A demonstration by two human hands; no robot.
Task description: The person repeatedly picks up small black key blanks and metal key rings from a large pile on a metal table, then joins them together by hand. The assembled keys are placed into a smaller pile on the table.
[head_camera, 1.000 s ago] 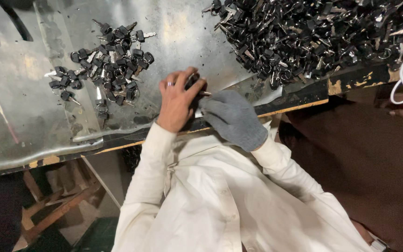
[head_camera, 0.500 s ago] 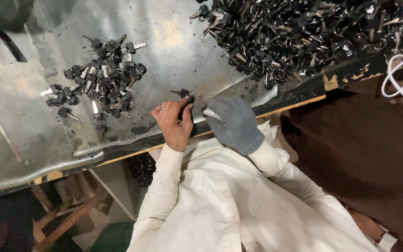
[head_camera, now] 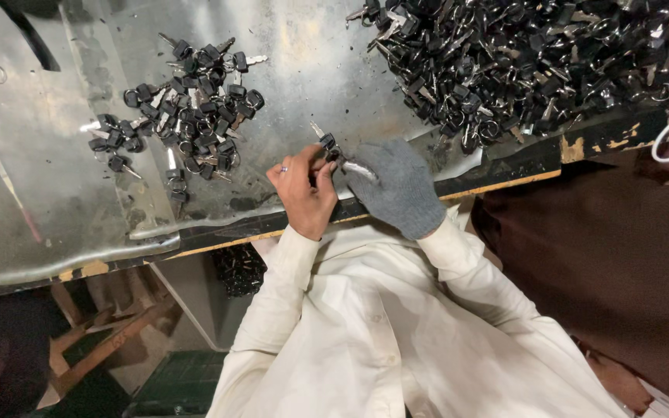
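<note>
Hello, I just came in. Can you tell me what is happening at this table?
A person in a white shirt works at a metal-covered table. The left hand, bare and wearing a ring, and the right hand, in a grey glove, together hold a black-headed key just above the table edge. A small pile of similar keys lies to the left, and a much larger heap to the right.

1. A table (head_camera: 56,224) topped with a dented metal sheet (head_camera: 311,70).
2. On it lie a small heap of black-headed keys (head_camera: 187,108) and a large pile of keys (head_camera: 536,54).
</note>
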